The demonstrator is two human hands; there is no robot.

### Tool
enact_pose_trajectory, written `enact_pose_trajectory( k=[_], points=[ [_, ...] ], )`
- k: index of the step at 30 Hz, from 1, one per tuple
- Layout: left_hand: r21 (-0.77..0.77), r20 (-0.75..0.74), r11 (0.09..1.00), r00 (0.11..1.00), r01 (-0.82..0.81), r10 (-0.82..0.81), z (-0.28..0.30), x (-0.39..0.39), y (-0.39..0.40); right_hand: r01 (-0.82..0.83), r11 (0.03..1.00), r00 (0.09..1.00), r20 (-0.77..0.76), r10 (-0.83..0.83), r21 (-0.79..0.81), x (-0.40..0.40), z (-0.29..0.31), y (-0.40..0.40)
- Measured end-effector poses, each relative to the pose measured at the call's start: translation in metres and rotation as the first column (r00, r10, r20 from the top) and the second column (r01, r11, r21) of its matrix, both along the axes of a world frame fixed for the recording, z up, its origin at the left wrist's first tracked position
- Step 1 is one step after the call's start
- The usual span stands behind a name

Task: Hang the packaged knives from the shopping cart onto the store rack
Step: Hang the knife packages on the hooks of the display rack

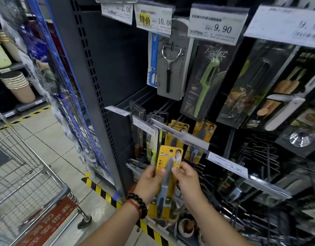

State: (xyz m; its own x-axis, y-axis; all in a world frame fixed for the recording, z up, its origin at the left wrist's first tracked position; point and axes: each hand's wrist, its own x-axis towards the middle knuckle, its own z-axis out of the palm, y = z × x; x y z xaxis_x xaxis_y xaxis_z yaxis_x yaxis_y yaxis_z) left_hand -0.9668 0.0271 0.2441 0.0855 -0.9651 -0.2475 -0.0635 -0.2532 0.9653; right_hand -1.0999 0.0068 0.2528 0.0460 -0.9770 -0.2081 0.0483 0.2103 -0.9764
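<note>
Setting: retail shop, kitchenware aisle. Evidence: dark pegboard rack (117,68) with hooks carrying carded peelers (208,80) and packaged knives (178,134), each row fronted by clear price-tag holders (218,23) printed 9.90, 10.00, 2.00; one tag has a yellow special-price label (144,19). Wire shopping cart (23,174) at left on tiled floor. Yellow-black hazard tape (101,190) along rack base. Stacked tubs (18,86) on shelving in the far aisle.

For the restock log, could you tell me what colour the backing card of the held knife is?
Yellow; the packaged knife, held by both hands, shows best in the head view.
</note>
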Motion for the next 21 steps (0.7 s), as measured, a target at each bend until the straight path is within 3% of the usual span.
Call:
enact_pose_trajectory(
  k=[3, 5, 7, 12, 14, 21],
  points=[
    [-0.295, 0.327, 0.938, 0.903, -0.181, 0.277, 0.023, 0.018, -0.011, 0.032, 0.999, 0.999, -0.029, -0.032, -0.013, 0.002, -0.003, -0.003],
    [-0.519, 0.480, 0.848, 0.785, -0.105, 0.392, 0.044, 0.036, -0.025, 0.063, 0.998, 0.998, -0.024, -0.064, -0.020, 0.006, -0.003, -0.006],
    [-0.613, 0.591, 0.789, 0.688, 0.044, 0.421, 0.057, 0.052, -0.045, 0.104, 0.994, 0.994, -0.023, -0.104, -0.023, 0.012, -0.001, -0.012],
    [-0.497, 0.772, 0.808, 0.588, 0.318, 0.244, 0.058, 0.068, -0.094, 0.235, 0.971, 0.971, -0.038, -0.237, -0.046, 0.030, 0.003, -0.028],
    [-0.461, 0.803, 0.817, 0.555, 0.347, 0.217, 0.053, 0.070, -0.104, 0.295, 0.954, 0.955, -0.024, -0.296, -0.050, 0.034, 0.005, -0.032],
    [-0.551, 0.787, 0.743, 0.533, 0.380, 0.311, 0.044, 0.076, -0.117, 0.385, 0.921, 0.917, -0.087, -0.389, -0.053, 0.043, -0.001, -0.051]
  ],
)
